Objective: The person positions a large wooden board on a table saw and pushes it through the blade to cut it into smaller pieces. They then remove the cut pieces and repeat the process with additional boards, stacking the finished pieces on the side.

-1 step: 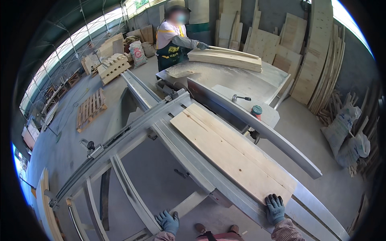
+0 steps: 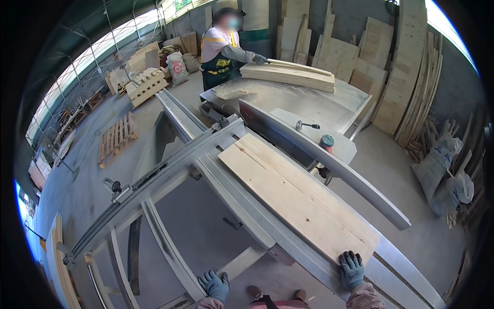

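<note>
A long pale wooden board (image 2: pixel 303 198) with a few knots lies flat on the metal sliding table (image 2: pixel 257 216) of a saw, and a lengthwise line runs along it. My right hand (image 2: pixel 352 270), in a grey-blue glove, rests at the board's near end, its fingers stretched out on the top face. Lower left, my left hand (image 2: pixel 214 286), gloved alike, lies with fingers spread on a bar of the metal side frame (image 2: pixel 170 242); it holds nothing. Beyond the board stands the long fence (image 2: pixel 329 167).
Across the machine, a co-worker (image 2: pixel 218 51) in an apron has a gloved hand by a stack of thin boards (image 2: pixel 288 77) on the dusty saw table (image 2: pixel 309 105). Wood sheets (image 2: pixel 401 77) lean along the wall. White sacks (image 2: pixel 437 165) stand at right, a pallet (image 2: pixel 118 139) at left.
</note>
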{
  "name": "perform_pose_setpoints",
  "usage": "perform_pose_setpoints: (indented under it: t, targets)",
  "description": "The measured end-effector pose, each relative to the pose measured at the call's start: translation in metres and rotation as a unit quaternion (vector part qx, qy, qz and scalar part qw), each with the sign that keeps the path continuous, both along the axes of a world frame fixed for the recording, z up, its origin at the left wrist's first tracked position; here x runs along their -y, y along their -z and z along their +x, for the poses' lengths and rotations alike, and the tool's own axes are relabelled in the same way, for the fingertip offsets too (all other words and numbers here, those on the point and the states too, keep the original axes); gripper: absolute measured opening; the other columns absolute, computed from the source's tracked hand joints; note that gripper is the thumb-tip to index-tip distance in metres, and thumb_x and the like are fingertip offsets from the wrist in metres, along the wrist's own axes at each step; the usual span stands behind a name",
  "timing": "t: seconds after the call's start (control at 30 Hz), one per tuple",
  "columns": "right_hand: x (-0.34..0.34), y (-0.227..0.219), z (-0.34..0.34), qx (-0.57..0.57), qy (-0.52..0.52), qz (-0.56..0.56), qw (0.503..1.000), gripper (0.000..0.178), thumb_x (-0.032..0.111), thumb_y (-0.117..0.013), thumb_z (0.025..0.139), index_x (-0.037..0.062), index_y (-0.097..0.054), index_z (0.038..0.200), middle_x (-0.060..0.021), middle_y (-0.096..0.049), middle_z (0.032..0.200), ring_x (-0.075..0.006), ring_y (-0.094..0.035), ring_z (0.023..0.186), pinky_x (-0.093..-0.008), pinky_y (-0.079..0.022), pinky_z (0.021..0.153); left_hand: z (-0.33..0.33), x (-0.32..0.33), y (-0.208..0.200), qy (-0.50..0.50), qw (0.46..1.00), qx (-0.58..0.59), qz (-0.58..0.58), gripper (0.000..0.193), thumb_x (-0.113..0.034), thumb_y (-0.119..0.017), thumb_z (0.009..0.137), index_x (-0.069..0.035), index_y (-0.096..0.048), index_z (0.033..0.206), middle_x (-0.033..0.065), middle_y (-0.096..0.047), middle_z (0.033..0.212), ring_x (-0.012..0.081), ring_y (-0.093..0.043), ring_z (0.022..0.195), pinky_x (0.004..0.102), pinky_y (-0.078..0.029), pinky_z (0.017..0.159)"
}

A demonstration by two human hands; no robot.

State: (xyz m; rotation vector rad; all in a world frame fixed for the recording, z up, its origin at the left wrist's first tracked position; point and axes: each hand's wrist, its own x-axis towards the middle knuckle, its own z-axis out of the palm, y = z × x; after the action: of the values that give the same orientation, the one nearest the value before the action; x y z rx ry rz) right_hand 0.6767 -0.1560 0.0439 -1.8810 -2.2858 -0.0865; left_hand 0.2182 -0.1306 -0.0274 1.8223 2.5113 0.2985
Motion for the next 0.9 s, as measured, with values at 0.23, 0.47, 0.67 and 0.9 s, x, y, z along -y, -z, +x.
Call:
perform_pose_setpoints:
  t: [0.23,0.47,0.67,0.9]
  targets:
    - [0.094,-0.011,0.062,-0.012,-0.001,-0.032,0.999,0.053,0.018,-0.058,0.064,0.0079,-0.050,0.116,-0.0140,-0.049,0.120,-0.0339,-0.042,0.114,-0.0514,-0.027,0.097,0.059,0.107,0.003,-0.003,1.000,0.010,-0.017,0.046,-0.035,-0.056,0.074,-0.007,-0.047,0.110,0.0114,-0.047,0.114,0.0320,-0.036,0.115,0.0542,-0.013,0.100]
    - [0.128,0.004,0.100,-0.047,0.025,-0.058,0.997,0.056,0.011,-0.049,0.066,0.0032,-0.045,0.122,-0.0176,-0.042,0.127,-0.0370,-0.035,0.120,-0.0535,-0.021,0.101,0.096,0.132,0.015,0.027,0.999,-0.007,-0.036,0.055,-0.037,-0.054,0.076,-0.008,-0.041,0.121,0.0110,-0.044,0.121,0.0313,-0.033,0.119,0.0528,-0.013,0.101]
    - [0.153,0.012,0.120,-0.041,0.015,-0.048,0.998,0.054,0.012,-0.051,0.071,0.0039,-0.043,0.124,-0.0159,-0.040,0.130,-0.0346,-0.032,0.123,-0.0518,-0.018,0.103,0.110,0.140,0.019,0.022,1.000,0.009,0.017,0.061,-0.038,-0.053,0.078,-0.006,-0.035,0.127,0.0170,-0.037,0.128,0.0349,-0.027,0.124,0.0495,-0.014,0.103]
    - [0.176,0.012,0.130,-0.055,0.002,-0.010,0.998,0.055,0.014,-0.050,0.072,0.0038,-0.042,0.125,-0.0160,-0.041,0.129,-0.0349,-0.033,0.122,-0.0509,-0.018,0.103,0.236,0.043,-0.043,0.181,0.976,0.015,0.118,0.064,-0.038,-0.052,0.080,0.002,-0.034,0.127,0.0225,-0.030,0.133,0.0381,-0.023,0.125,0.0493,-0.014,0.104]
